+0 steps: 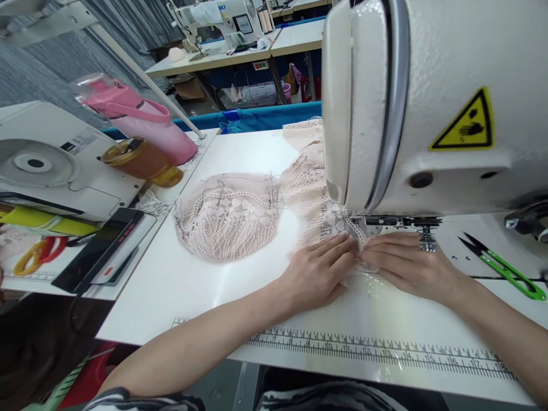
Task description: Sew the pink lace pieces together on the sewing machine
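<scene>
Just in front of the sewing machine's needle area, my left hand (321, 268) lies on the beige lace piece (336, 220), its fingers bent together at the near edge. My right hand (413, 265) meets it from the other side, fingertips closed on the same edge. Part of the lace passes under the head of the sewing machine (449, 63), which hides the far portion. Joined to it on the left, a rounded lace cup piece (226, 220) lies flat with loose dark threads along its rim. The fingertips partly cover the gripped edge.
Green thread snips (505, 268) lie right of my right hand. A printed ruler (363, 345) runs along the front table edge. On the left stand a pink bottle (149, 123), an amber cup (143, 162), a black device (100, 248) and orange-handled scissors (34, 254).
</scene>
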Action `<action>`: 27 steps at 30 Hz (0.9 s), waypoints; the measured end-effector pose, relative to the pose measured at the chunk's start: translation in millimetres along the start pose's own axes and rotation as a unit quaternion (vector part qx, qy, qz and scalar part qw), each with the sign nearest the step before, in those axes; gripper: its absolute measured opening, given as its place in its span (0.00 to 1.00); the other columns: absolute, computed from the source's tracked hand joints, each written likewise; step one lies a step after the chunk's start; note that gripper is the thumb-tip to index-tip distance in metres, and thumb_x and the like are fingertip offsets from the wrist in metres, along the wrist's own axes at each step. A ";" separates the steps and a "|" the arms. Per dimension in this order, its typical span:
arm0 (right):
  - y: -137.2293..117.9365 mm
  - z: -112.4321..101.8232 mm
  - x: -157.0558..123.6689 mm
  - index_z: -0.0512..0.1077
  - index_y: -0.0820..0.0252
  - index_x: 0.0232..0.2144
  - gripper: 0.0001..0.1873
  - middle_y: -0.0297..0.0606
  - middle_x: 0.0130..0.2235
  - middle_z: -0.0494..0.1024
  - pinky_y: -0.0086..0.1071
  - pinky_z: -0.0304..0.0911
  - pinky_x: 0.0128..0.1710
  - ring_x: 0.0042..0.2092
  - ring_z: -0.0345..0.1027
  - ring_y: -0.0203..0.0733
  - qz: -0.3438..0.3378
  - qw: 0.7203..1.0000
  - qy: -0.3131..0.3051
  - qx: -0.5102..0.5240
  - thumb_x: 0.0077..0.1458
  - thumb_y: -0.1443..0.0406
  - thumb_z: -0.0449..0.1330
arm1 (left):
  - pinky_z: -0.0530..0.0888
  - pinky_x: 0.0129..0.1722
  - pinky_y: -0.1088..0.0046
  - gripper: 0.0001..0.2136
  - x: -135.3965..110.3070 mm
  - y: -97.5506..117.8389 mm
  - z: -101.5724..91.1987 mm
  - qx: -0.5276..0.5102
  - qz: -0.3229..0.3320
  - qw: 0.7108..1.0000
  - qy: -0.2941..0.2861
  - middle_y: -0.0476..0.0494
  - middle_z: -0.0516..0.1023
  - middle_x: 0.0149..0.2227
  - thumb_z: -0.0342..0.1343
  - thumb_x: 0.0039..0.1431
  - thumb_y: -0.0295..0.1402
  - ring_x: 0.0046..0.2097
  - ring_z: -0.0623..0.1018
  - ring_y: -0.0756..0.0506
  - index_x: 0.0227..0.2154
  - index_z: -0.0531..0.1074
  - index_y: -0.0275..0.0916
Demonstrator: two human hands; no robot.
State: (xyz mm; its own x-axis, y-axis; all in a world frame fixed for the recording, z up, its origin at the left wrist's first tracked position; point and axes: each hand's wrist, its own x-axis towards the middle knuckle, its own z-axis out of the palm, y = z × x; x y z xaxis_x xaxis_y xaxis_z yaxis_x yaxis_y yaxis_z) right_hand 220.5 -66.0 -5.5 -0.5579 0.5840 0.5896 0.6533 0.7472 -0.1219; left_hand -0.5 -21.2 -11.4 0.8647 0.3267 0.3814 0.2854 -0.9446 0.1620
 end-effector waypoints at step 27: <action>-9.6 16.1 -6.8 0.72 0.54 0.45 0.16 0.33 0.45 0.78 0.29 0.69 0.47 0.50 0.68 0.37 0.012 0.995 -0.065 -0.075 0.59 0.73 0.53 | 0.77 0.49 0.69 0.06 -1.7 -5.4 -1.7 0.000 -0.040 0.999 0.034 0.38 0.75 0.50 0.50 0.56 0.26 0.52 0.76 0.45 0.37 0.67 0.34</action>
State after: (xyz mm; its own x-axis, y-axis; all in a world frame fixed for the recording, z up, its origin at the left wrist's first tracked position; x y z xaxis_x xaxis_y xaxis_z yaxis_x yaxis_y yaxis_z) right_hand 209.8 -72.0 -21.2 -0.5960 0.6448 0.4786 0.7312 0.6821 -0.0082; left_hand -4.2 -16.6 -11.3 0.8092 0.4017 0.4286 0.3522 -0.9157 0.1933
